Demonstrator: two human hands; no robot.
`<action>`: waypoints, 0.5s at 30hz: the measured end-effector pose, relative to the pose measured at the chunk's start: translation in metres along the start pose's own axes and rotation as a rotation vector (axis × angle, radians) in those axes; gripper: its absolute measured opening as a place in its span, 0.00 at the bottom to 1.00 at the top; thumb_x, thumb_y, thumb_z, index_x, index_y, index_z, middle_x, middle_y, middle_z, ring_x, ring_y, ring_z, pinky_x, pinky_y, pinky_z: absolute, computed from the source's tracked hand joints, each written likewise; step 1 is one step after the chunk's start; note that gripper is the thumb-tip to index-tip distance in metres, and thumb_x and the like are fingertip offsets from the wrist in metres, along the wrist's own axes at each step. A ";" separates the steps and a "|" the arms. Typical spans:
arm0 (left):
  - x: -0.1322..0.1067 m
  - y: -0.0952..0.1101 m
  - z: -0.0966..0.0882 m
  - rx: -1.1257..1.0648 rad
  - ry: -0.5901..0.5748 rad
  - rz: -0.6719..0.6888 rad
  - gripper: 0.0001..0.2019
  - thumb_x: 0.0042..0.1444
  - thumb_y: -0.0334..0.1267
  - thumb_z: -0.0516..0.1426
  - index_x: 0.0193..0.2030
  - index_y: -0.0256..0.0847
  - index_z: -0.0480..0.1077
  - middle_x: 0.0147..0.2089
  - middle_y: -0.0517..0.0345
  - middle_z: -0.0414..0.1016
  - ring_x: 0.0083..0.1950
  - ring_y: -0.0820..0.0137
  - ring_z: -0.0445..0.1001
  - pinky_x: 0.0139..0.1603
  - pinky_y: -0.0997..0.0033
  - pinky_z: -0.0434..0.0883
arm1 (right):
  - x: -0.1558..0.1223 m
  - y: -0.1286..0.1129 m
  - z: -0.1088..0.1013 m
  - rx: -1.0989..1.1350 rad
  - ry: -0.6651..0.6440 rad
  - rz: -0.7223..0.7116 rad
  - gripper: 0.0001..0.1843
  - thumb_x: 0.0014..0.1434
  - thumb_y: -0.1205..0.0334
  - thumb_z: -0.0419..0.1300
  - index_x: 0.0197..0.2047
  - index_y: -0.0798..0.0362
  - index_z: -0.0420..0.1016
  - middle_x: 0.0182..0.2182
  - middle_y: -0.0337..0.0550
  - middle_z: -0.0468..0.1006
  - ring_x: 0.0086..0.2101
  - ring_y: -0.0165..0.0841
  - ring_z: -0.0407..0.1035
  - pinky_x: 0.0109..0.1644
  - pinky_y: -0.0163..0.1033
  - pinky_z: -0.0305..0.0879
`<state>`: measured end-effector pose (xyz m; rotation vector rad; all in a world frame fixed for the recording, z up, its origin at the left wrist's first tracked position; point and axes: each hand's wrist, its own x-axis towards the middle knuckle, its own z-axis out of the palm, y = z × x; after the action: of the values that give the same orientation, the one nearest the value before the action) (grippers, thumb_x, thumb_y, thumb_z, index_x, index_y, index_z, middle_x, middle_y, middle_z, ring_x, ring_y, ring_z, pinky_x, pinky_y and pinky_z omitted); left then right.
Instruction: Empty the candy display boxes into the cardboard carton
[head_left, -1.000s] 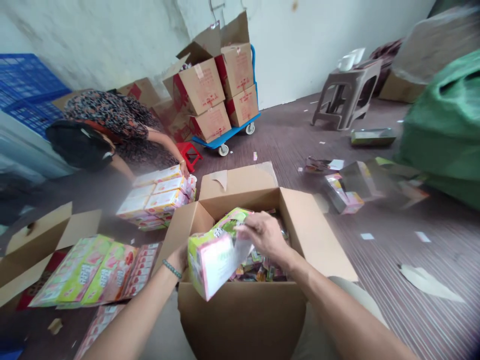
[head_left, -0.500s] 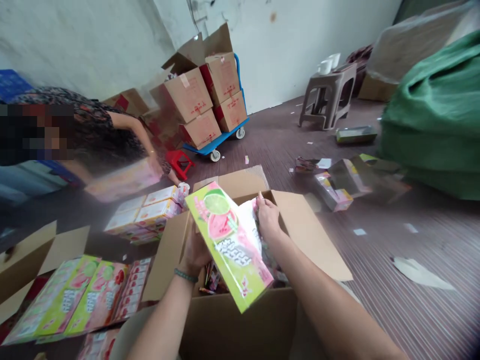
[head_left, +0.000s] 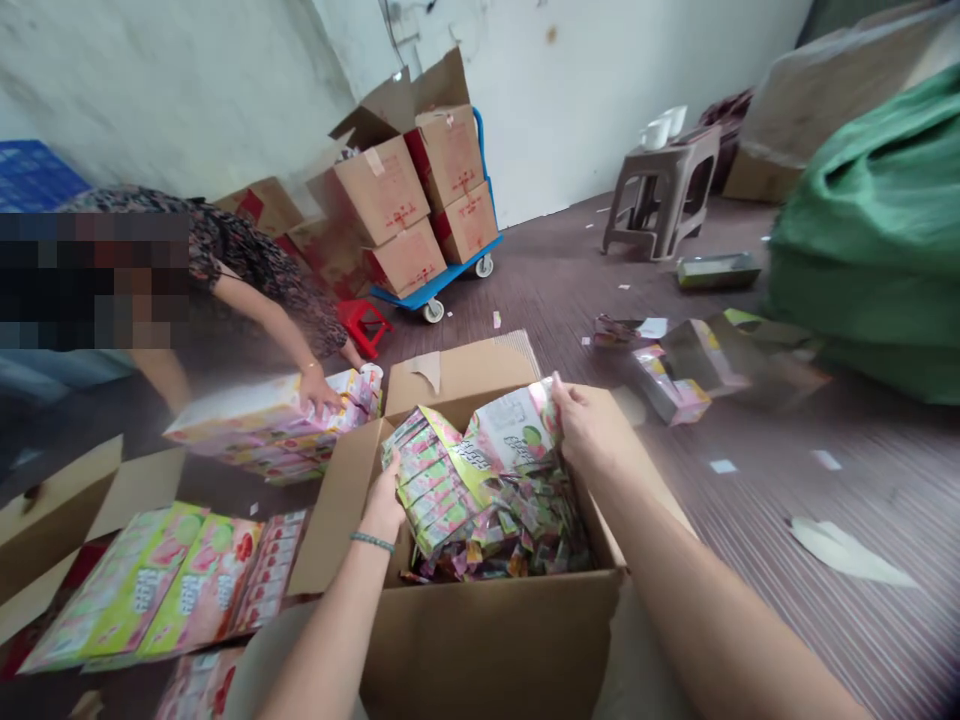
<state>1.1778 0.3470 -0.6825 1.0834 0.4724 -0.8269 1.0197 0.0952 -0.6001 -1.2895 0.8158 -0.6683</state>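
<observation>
Gripping the opened candy box [head_left: 501,440] at centre frame, the left hand [head_left: 386,500] curls its fingers round the box's left end, and the right hand [head_left: 589,425] pinches its white flap at the upper right. The box lies tilted over the cardboard carton [head_left: 487,620], above a heap of loose sachets [head_left: 525,525]. Just left of the carton's flap, a co-worker's hand [head_left: 319,390] rests on a stack of boxes [head_left: 240,415]. Flattened packs [head_left: 172,580] lie at lower left, a loaded trolley [head_left: 431,290] at upper centre and a green sack [head_left: 870,230] at right.
</observation>
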 end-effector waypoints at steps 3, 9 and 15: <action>-0.004 -0.007 0.011 -0.135 -0.058 0.038 0.33 0.71 0.55 0.49 0.76 0.38 0.61 0.58 0.37 0.81 0.62 0.52 0.79 0.64 0.48 0.74 | -0.002 0.014 0.013 0.201 -0.080 0.099 0.37 0.46 0.21 0.64 0.36 0.47 0.67 0.38 0.48 0.81 0.41 0.43 0.78 0.42 0.44 0.75; -0.026 -0.003 0.033 -0.213 -0.176 0.269 0.31 0.70 0.56 0.52 0.76 0.52 0.61 0.64 0.49 0.79 0.66 0.56 0.75 0.65 0.53 0.73 | -0.035 0.044 0.046 0.106 -0.374 0.245 0.65 0.41 0.41 0.79 0.74 0.50 0.51 0.60 0.57 0.75 0.58 0.48 0.72 0.60 0.51 0.73; -0.042 -0.004 0.004 0.053 -0.142 0.201 0.38 0.63 0.71 0.50 0.64 0.41 0.73 0.50 0.42 0.84 0.49 0.57 0.82 0.52 0.58 0.78 | -0.036 0.028 0.056 0.203 -0.345 0.072 0.54 0.44 0.45 0.78 0.69 0.47 0.60 0.48 0.46 0.77 0.47 0.44 0.76 0.53 0.48 0.76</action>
<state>1.1484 0.3570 -0.6539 1.0928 0.2190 -0.7355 1.0455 0.1609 -0.6176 -1.1434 0.4961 -0.4415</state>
